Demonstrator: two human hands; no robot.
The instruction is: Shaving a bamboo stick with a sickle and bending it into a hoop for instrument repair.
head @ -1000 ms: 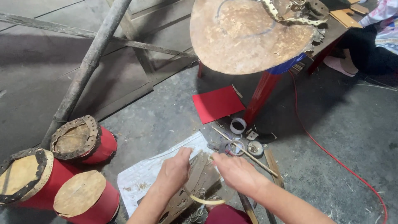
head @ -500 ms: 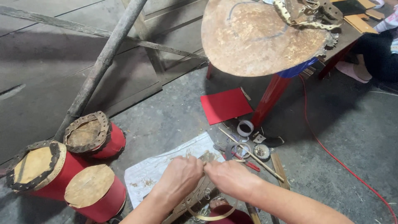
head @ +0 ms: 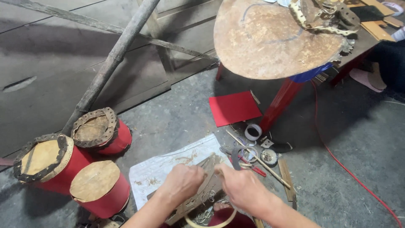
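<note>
Between my hands lies the hide strip (head: pixel 201 185), its long axis slanting from lower left to upper right; left hand (head: pixel 182 184) and right hand (head: pixel 241 188) both clench it, equally near.

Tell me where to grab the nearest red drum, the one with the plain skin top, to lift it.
Grip the red drum around its round red side wall, probably with both hands from opposite sides. It stands upright on the floor beside the white sheet, and its flat skin top offers no edge to hold.
</note>
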